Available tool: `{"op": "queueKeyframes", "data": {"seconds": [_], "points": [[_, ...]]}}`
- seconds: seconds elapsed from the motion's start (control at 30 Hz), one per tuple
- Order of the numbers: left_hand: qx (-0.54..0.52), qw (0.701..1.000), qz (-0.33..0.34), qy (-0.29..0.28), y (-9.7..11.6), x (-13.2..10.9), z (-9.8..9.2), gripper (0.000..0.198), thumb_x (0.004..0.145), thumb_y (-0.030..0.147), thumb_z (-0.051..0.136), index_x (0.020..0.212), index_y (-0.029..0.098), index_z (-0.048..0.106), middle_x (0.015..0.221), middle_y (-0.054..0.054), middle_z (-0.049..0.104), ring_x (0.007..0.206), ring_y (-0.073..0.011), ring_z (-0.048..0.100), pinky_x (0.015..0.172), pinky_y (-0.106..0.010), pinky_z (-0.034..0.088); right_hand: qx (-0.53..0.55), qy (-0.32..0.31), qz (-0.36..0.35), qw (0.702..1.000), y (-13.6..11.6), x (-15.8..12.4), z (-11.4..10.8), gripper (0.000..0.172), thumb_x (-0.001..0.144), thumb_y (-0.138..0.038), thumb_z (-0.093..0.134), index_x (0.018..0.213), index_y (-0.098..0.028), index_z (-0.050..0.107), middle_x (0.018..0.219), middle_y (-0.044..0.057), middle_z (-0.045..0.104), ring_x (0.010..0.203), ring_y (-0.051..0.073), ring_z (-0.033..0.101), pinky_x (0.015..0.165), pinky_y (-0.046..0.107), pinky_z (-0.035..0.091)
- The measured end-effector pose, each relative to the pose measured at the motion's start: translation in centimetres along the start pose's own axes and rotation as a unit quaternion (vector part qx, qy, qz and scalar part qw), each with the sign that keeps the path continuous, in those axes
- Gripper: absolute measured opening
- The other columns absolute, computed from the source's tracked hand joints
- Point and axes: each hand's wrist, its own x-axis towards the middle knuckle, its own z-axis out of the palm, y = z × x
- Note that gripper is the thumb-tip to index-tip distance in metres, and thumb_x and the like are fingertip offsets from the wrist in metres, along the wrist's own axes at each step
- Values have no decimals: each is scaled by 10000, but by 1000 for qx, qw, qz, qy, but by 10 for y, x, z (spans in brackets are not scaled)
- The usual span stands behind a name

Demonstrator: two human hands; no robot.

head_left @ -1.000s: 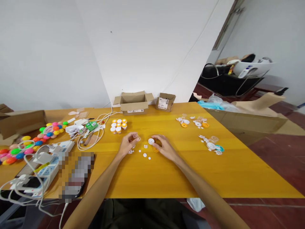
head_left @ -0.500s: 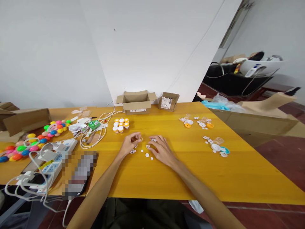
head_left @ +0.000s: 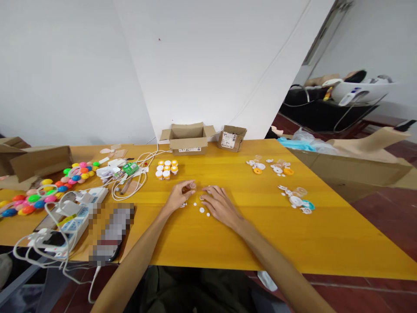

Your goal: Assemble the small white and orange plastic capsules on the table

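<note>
My left hand [head_left: 177, 195] is closed around a small clear plastic cup [head_left: 192, 186], held just above the table. White openwork pieces [head_left: 183, 204] lie partly hidden beneath that hand. To its right, my right hand [head_left: 221, 204] has curled fingers, with a small white plastic piece [head_left: 201, 198] at the thumb and fingertips. Between and below the hands lie small white discs [head_left: 202, 210] of differing sizes. Beyond my left hand stands a cluster of small containers [head_left: 167, 169] with white and orange tops.
Loose part groups with orange rings [head_left: 288, 171] and a teal ring [head_left: 308, 204] lie to the right. An open cardboard box [head_left: 188, 147] and a smaller carton [head_left: 232, 139] stand at the back. Cables, a power strip [head_left: 76, 224], a phone [head_left: 114, 234] and colourful balls [head_left: 39, 204] occupy the left.
The fingers of my right hand have drawn in around the small white piece. My left hand still holds the clear cup, now slightly turned. The camera view has shifted a little.
</note>
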Motion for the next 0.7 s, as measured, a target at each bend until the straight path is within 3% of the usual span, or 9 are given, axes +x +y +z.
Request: {"op": "queueKeyframes", "data": {"seconds": [0.27,0.47,0.7], "points": [[69,997,29,-4,5,-19,-17,449,784,361,736,1213,246,668,1127,-72,717,993,-221,664,918,-379,544,-1,13,-12,1000,0,1,-1,250,986,-195,486,1029,-275,719,1085,90,685,1049,261,580,870,416,472],[129,990,44,-19,7,-43,-29,513,794,291,717,1287,258,578,1251,-83,625,1152,-232,607,1042,-390,474,-1,17,11,1000,-3,3,-4,252,1010,-242,466,953,-261,711,940,69,701,934,232,609,809,367,464],[185,982,38,0,9,-47,-34,271,809,278,693,1074,246,644,975,-31,657,965,-212,636,952,-361,511,19,41,52,998,1,2,1,209,1006,-268,497,967,-266,703,957,51,722,919,213,623,842,349,450]]}}
